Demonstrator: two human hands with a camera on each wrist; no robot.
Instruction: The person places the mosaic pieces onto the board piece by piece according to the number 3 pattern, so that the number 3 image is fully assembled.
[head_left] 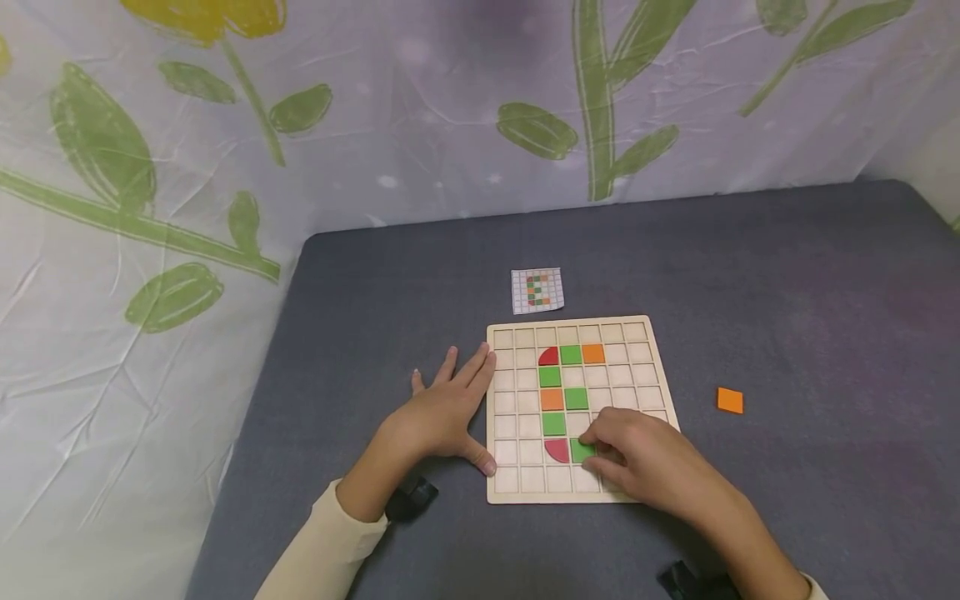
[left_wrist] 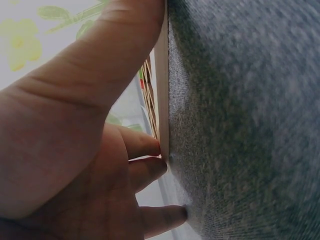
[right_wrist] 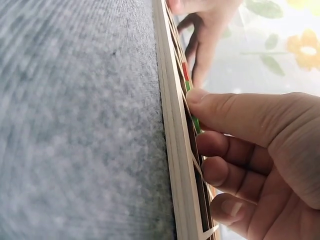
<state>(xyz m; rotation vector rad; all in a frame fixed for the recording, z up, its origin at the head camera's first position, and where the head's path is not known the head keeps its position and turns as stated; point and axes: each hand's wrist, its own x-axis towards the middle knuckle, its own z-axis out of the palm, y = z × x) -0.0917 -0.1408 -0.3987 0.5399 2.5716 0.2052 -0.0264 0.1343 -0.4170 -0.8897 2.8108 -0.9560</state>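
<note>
A wooden grid board [head_left: 517, 492] lies on the table with coloured tiles set in its cells. In its second-lowest row, my right hand [head_left: 652, 458] pinches a green square tile [head_left: 581, 451] between thumb and index finger. Just left of that tile sits a red quarter-round tile [head_left: 557, 451]. In the right wrist view the thumb [right_wrist: 220, 106] lies over the green tile's edge, the other fingers curled below. My left hand [head_left: 446, 412] is spread against the board's left edge, thumb and fingertips touching the rim. More green, orange and red tiles form a column and two upper arms.
Behind the board lies a small pattern card [head_left: 537, 291] printed with a coloured grid. A loose orange square tile [head_left: 730, 400] rests on the dark grey table [head_left: 810, 333] to the right. A flower-printed curtain [head_left: 420, 125] hangs along the back and left.
</note>
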